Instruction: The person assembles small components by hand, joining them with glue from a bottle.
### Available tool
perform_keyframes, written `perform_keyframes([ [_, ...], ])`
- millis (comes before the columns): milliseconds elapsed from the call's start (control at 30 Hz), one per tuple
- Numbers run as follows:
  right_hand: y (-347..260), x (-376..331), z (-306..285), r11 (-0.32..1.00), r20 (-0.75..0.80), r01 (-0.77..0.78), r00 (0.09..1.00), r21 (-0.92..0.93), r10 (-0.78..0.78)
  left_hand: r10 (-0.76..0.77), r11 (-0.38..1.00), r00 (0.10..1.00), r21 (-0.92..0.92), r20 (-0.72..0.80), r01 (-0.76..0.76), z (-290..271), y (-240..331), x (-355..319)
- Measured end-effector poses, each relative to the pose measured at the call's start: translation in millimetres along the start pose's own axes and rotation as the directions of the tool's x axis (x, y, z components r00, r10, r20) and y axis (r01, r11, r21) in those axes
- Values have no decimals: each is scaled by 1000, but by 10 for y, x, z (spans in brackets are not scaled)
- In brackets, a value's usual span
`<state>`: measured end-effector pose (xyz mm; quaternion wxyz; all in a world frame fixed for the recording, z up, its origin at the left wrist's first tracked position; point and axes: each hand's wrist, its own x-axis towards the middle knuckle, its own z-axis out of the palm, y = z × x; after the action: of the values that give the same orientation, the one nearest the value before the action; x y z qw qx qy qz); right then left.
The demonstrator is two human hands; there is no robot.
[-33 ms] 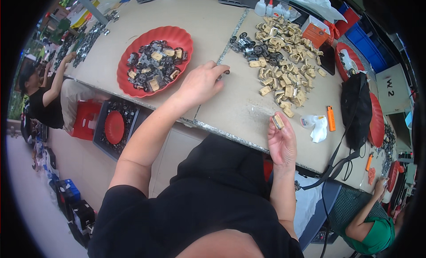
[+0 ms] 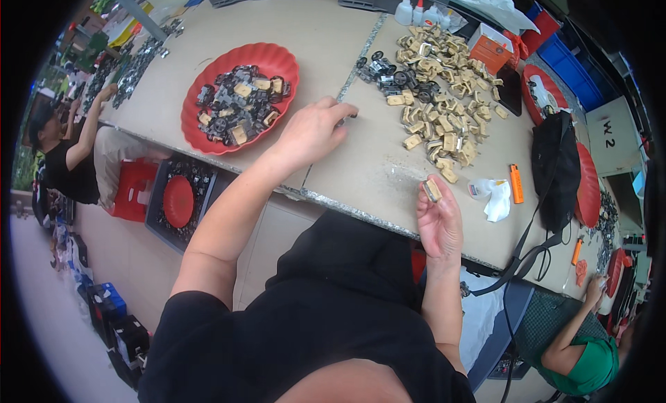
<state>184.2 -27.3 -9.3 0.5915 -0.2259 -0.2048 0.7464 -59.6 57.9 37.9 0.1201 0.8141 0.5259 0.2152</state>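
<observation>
Over the seam of the table, my left hand (image 2: 313, 131) is closed with a small dark wheeled piece showing at its fingertips, mostly hidden by the fingers. Near the table's front edge, my right hand (image 2: 440, 219) is turned palm up and pinches a small tan block-shaped part (image 2: 431, 190) with a grey edge. Left of my left hand stands a scalloped red tray (image 2: 192, 106) with black, grey and tan toy-car parts in it. A large heap of tan parts (image 2: 451, 125) lies beyond my right hand, with several black wheeled chassis pieces (image 2: 380, 69) at its left side.
A white bottle with tissue (image 2: 497, 202) and an orange lighter (image 2: 516, 183) lie to the right. Farther right are a black bag (image 2: 557, 167) and red trays (image 2: 588, 188). Glue bottles (image 2: 404, 11) stand behind the heap. Other people work at far left and lower right.
</observation>
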Motion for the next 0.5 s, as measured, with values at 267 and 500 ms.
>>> perform_keyframes([
  [267, 12, -7, 50, 992, 31, -16, 999, -129, 20, 70, 991, 998, -115, 2, -70, -47, 17, -41],
  [500, 32, -1, 99, 966, 53, 8, 999, -258, 6, 59, 718, 980, -690, 188, 89, 96, 294, -159],
])
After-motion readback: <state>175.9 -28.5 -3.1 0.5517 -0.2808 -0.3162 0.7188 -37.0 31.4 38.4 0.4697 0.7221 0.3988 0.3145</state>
